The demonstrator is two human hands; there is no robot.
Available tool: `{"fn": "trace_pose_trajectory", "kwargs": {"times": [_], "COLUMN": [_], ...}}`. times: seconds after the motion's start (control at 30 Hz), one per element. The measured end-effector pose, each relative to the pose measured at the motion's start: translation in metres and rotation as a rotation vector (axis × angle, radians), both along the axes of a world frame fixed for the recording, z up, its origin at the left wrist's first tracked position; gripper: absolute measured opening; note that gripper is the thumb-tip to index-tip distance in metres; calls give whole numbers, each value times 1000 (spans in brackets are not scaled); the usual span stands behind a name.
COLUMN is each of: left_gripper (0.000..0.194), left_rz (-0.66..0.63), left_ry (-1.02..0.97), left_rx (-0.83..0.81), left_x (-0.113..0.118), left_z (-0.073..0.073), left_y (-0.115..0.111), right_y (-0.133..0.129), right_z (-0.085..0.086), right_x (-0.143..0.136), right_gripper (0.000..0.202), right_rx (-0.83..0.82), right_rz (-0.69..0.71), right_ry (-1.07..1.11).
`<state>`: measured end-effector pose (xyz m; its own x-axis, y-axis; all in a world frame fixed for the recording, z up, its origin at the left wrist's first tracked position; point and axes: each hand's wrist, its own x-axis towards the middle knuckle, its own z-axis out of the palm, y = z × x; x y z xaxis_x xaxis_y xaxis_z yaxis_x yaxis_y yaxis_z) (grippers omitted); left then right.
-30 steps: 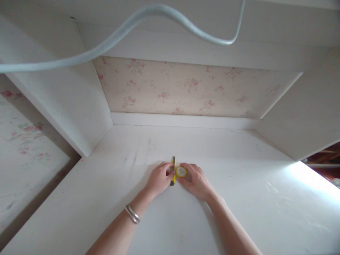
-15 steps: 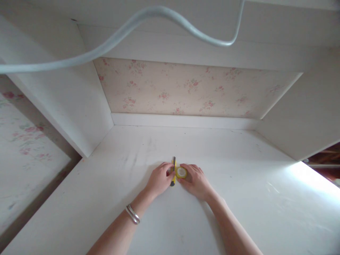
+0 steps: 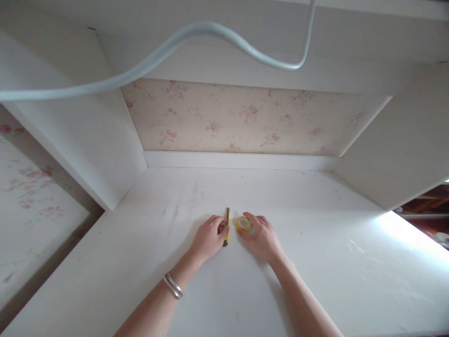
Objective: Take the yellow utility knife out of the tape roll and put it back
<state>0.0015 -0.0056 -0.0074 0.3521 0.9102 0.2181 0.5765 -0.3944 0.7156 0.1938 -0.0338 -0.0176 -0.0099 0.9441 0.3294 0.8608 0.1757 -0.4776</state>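
Hands on a white desk with bare surface all round: left hand curled on one yellow utility knife, right hand (fingers loosely bent) touching one yellow tape roll just beside it.

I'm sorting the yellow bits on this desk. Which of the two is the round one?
The tape roll, under the right hand's fingertips. It is a small yellow ring with a pale middle; the cutter, in the left hand, is a long thin bar.
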Motion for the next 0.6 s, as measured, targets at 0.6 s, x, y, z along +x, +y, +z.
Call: {"fn": "trace_pose_trajectory", "kwargs": {"times": [0.6], "left_gripper": [35], "left_rz": [34], "left_ry": [419], "left_rx": [103], "left_x": [12], "left_z": [7], "left_y": [-5], "right_y": [-49], "right_z": [-15], "right_x": [167], "right_gripper": [52], "right_rx": [-48], "right_rz": [-435], "right_ry": [-48]}}
